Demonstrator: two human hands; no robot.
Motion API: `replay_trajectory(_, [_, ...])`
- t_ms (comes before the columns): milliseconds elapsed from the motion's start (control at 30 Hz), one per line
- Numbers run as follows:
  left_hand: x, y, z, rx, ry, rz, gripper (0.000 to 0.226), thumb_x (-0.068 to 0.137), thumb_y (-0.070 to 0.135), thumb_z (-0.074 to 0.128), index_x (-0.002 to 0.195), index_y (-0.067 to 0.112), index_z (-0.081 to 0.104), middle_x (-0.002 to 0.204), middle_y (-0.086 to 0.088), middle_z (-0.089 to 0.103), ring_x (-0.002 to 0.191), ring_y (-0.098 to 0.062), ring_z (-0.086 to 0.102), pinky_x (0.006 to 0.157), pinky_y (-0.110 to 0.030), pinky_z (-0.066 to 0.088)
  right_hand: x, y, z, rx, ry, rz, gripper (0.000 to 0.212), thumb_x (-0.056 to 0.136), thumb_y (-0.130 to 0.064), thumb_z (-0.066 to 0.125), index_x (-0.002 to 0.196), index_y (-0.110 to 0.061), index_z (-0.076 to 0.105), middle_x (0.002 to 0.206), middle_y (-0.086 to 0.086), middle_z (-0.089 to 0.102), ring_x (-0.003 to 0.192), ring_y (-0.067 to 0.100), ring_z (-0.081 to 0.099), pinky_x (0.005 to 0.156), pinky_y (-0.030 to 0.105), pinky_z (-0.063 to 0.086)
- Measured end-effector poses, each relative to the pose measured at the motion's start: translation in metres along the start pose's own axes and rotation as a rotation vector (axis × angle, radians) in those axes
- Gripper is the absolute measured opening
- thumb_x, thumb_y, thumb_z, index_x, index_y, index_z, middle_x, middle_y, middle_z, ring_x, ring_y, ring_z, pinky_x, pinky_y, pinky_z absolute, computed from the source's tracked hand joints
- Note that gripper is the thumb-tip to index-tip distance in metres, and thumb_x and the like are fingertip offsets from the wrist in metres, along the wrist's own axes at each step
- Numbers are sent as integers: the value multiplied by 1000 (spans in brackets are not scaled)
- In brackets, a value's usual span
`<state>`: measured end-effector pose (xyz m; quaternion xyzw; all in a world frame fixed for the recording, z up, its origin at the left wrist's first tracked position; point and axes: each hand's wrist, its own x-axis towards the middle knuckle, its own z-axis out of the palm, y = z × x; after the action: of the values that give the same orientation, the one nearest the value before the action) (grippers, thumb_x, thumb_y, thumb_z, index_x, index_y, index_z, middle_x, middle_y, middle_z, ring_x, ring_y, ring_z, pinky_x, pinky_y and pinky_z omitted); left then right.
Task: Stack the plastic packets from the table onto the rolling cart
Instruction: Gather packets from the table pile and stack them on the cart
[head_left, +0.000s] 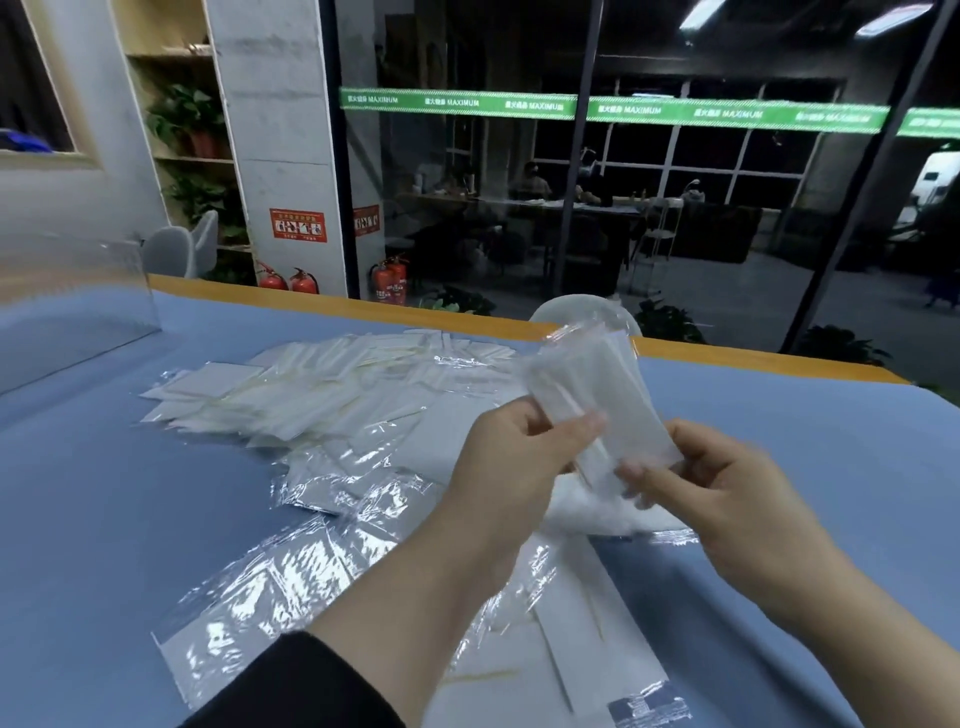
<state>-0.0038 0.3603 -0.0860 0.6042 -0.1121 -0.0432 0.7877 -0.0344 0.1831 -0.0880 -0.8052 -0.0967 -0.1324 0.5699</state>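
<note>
Your hands hold a clear, glossy plastic packet (597, 410) with matt white paper inside. On the smooth, matt blue table top (104, 493), crinkled shiny transparent plastic sleeves (291, 571) lie near-left; flat white packets (332, 389) lie farther left.

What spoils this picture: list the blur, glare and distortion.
Head view: motion blur smears the held packet and both hands, left, right; glare flashes off the packets on the table; wide-angle bending curves the table edge; the glass shows reflections.

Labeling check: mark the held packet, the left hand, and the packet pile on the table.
held packet (592, 384), head view, its white middle.
left hand (511, 457), head view, back of hand.
packet pile (332, 384), head view, white packets mid-heap.
</note>
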Motion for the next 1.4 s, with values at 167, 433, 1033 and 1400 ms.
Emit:
replay_trajectory(167, [3,44,-27,-335,459,214,3,94,17,67,93,19,69,81,-1,70,72,-18,65,75,-44,60,1,2,7,-165,90,8,20,81,-44,69,98,-34,73,92,-13,73,90,6,68,81,19,52])
replay_trajectory(433, [4,84,-115,-170,724,239,4,83,21,58,83,24,60,80,-3,62,74,-21,57,65,-36,44,38,-26,62,-583,-95,138,58,80,-66,65,128,-35,59,110,-19,66,100,1,62,87,27,50])
replay_trajectory(1033, [15,46,-130,-65,531,73,31,93,9,39,103,32,57,90,4,78,88,-20,75,89,-57,58,107,-26,150,-559,17,353,73,84,-30,72,148,-36,37,103,-8,55,109,30,62,103,50,46])
replay_trajectory(1400, [17,39,-127,-98,566,23,27,93,8,42,101,29,58,86,9,78,92,-21,75,85,-48,57,102,-39,109,-106,268,189,34,82,-7,55,98,-28,76,92,13,73,70,29,66,67,46,59])
